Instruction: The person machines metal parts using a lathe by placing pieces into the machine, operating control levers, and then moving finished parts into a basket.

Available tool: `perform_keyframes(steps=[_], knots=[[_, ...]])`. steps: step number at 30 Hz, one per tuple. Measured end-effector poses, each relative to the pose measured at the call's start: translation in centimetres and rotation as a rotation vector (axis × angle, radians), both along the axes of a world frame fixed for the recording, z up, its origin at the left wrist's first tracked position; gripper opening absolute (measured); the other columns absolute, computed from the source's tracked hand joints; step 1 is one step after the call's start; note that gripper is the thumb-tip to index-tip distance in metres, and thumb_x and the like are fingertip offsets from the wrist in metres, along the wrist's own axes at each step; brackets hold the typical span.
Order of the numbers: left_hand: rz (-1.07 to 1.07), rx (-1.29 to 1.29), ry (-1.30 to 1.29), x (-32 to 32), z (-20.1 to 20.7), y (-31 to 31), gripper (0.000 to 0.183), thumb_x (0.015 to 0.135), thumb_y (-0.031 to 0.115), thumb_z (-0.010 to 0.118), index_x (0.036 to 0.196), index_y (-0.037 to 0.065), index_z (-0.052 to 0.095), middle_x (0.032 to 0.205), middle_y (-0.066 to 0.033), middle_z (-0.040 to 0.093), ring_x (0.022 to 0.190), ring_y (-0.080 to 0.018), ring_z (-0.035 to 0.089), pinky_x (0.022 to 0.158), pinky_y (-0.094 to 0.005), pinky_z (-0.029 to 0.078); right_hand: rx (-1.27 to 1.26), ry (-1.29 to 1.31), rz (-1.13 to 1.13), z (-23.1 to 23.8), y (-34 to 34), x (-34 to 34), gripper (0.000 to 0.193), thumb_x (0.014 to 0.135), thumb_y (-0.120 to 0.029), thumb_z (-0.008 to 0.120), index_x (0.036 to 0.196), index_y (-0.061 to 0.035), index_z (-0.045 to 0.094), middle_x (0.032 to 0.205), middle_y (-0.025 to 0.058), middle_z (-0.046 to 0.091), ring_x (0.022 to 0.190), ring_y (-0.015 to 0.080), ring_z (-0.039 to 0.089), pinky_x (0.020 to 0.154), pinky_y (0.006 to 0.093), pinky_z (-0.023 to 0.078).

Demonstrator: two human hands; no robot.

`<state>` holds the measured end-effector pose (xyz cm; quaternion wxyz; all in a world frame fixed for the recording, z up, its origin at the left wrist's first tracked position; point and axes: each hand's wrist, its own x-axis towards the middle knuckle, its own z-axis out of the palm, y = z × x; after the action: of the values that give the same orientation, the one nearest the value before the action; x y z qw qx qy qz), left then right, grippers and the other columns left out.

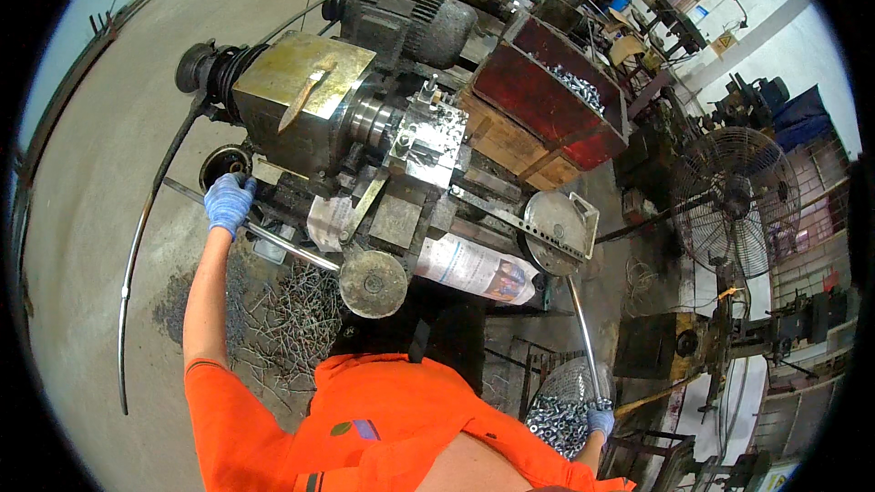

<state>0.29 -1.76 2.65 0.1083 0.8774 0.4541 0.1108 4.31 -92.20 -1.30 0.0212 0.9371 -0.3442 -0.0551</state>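
Note:
My left hand (230, 204), in a blue and white glove, lies across a long metal bar (296, 249) beside a round dark cup (215, 167) on a lathe-like machine. Its fingers look bent at the cup's rim, where a brownish ring-shaped part shows; what they hold is hidden. At the lower right my gloved right hand (600, 421) is closed round the low end of a shiny lever (583, 333). That lever runs up to a round handwheel (554, 226). Metal tooling (428, 138) sits in front of the machine's spindle (372, 121).
A red bin (538, 91) of small metal parts stands behind the machine. Beneath my right hand is a wire basket (558, 415) of nut-like parts. Metal shavings (296, 319) cover the floor at left. A large fan (736, 196) stands right; a motor (410, 23) sits at the back.

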Motion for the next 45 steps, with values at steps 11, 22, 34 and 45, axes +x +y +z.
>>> perform_keyframes(steps=[11, 22, 34, 45], knots=[[0.006, 0.021, -0.018, 0.2, 0.2, -0.2, 0.028, 0.079, 0.037, 0.061, 0.091, 0.013, 0.070, 0.088, -0.0135, 0.066, 0.085, -0.0309, 0.062, 0.076, -0.0413, 0.049, -0.029, 0.051, 0.002, -0.2, -0.3, -0.6, 0.051, 0.065, -0.037, 0.067, 0.102, -0.0026, 0.063, 0.101, 0.0253, 0.061, 0.098, 0.0376, 0.059, 0.084, 0.0417, 0.047], [0.008, 0.028, -0.008, 0.0, 0.3, -0.4, 0.033, 0.080, 0.040, 0.060, 0.092, 0.011, 0.068, 0.090, -0.0152, 0.065, 0.086, -0.0321, 0.062, 0.076, -0.0419, 0.048, -0.020, 0.030, -0.073, -0.7, -0.3, -1.0, 0.051, 0.063, -0.033, 0.067, 0.105, -0.0040, 0.063, 0.104, 0.0227, 0.062, 0.100, 0.0349, 0.059, 0.086, 0.0401, 0.046], [0.021, 0.032, -0.014, -0.2, -1.0, 0.4, 0.035, 0.080, 0.041, 0.060, 0.092, 0.009, 0.068, 0.091, -0.0161, 0.065, 0.087, -0.0331, 0.061, 0.076, -0.0423, 0.047, 0.006, 0.038, -0.101, 2.2, 4.1, -1.0, 0.055, 0.063, -0.034, 0.070, 0.109, -0.0066, 0.061, 0.106, 0.0227, 0.061, 0.103, 0.0346, 0.057, 0.088, 0.0388, 0.046], [0.019, 0.029, -0.027, -0.2, -1.0, 0.4, 0.035, 0.080, 0.041, 0.061, 0.093, 0.011, 0.069, 0.093, -0.0153, 0.065, 0.088, -0.0322, 0.062, 0.078, -0.0416, 0.048, 0.007, 0.011, -0.027, 2.0, 4.0, -1.8, 0.048, 0.066, -0.039, 0.067, 0.091, 0.0012, 0.066, 0.096, 0.0257, 0.062, 0.097, 0.0375, 0.059, 0.086, 0.0412, 0.047]])
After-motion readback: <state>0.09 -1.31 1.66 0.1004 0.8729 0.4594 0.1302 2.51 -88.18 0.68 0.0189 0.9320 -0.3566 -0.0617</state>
